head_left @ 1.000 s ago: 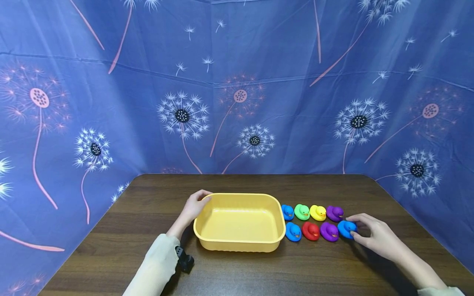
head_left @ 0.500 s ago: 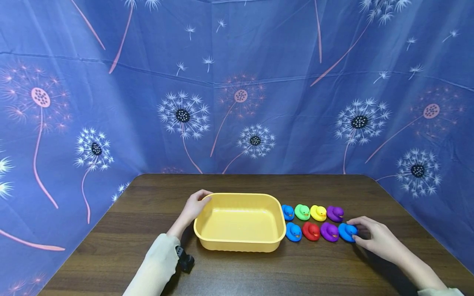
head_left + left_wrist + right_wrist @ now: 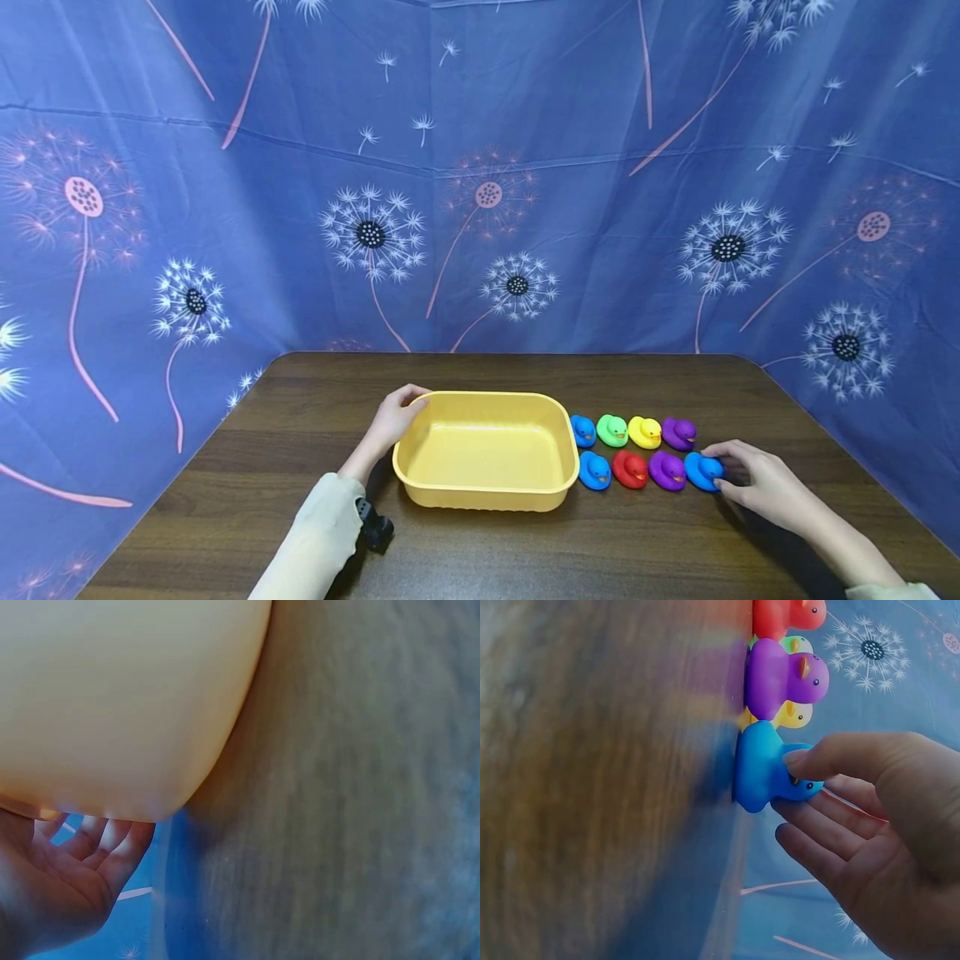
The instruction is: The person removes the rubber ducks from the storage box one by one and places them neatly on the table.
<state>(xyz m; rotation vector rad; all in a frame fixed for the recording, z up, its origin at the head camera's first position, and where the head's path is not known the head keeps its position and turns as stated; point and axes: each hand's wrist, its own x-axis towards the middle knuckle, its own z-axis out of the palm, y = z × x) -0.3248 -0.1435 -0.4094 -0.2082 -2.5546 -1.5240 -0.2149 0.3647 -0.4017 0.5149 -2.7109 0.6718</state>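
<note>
My left hand (image 3: 393, 417) holds the left rim of a yellow plastic basin (image 3: 487, 498), thumb over the edge. In the left wrist view its fingers (image 3: 124, 851) lie against the outside of the basin wall. At the right end of the front row, my right hand (image 3: 768, 483) pinches a blue rubber duck (image 3: 702, 472) by the head. The right wrist view shows the thumb at the beak of that blue duck (image 3: 759, 769) and fingers behind it; it stands upright on the table. Beside it sits a purple duck (image 3: 667, 470).
A red duck (image 3: 629, 469) and another blue one (image 3: 594, 471) continue the front row toward the basin. Behind them stand a blue, a green (image 3: 612, 430), a yellow (image 3: 645, 431) and a purple duck (image 3: 678, 433). A patterned blue cloth (image 3: 600, 250) hangs behind the wooden table (image 3: 480, 558).
The blue duck in my right hand has come down slightly to line up with the front row. My left hand and the basin have stayed put.
</note>
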